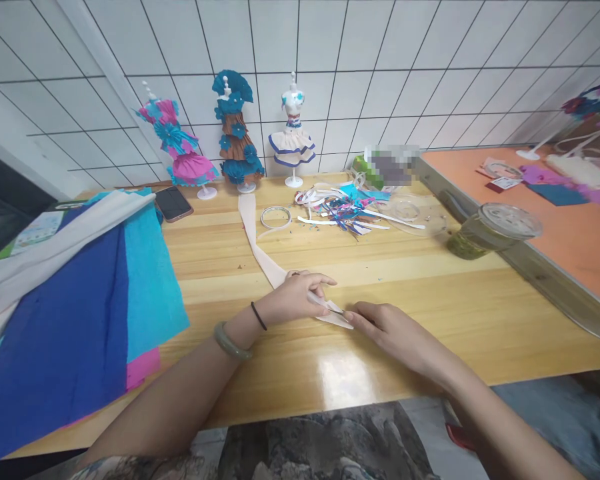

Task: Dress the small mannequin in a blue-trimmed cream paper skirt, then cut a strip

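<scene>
A long cream strip of crepe paper runs across the wooden table from the back toward me. My left hand is closed in a pinch on the strip's near end. My right hand lies beside it, its fingertips pressed on the strip's pointed tip. A green bangle and a black hair tie sit on my left wrist.
Stacked crepe paper sheets in blue, cyan, pink and white cover the left side. Three small mannequins in paper dresses stand at the wall, with a phone, a tape roll, paper scraps and a lidded jar nearby. An orange table adjoins right.
</scene>
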A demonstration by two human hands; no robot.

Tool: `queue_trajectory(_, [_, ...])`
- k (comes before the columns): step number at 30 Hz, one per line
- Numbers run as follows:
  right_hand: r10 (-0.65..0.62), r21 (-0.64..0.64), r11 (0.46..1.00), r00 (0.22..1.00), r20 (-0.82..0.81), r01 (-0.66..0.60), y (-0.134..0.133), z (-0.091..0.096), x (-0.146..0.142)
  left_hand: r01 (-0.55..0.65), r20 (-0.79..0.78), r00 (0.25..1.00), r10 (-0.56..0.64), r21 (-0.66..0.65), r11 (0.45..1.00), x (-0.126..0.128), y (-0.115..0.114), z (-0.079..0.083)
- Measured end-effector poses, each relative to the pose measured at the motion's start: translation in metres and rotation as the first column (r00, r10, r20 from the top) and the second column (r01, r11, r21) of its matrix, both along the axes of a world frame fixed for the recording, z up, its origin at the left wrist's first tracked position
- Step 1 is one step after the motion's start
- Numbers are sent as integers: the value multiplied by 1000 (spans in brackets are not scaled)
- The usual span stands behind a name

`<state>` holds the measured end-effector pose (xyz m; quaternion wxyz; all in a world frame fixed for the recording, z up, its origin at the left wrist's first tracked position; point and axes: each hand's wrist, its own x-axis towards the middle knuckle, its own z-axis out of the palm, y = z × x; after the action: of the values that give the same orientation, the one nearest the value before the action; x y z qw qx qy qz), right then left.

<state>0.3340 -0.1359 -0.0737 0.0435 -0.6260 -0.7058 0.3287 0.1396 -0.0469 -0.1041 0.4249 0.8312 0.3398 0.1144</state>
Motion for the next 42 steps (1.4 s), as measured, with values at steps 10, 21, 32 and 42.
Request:
queue_trajectory(10, [-50, -54, 997, 996, -72, 47, -6, 2, 24, 15, 29, 999, -14, -32, 999, -2, 3, -1])
queue_trajectory(21, [-35, -43, 999, 992, -122, 30, 1, -1, 0, 11, 25, 1000, -10, -25, 1000, -1, 2, 0])
queue_trajectory(32, [-3, -4, 1000, 989, -148, 2, 5, -1, -2, 44, 81, 996, -39, -58, 997, -4, 4, -2])
queue_trajectory(42, [45, -9, 999, 989, -143, -47, 7, 0, -1, 67, 120, 991, -61, -48, 997, -4, 7, -7])
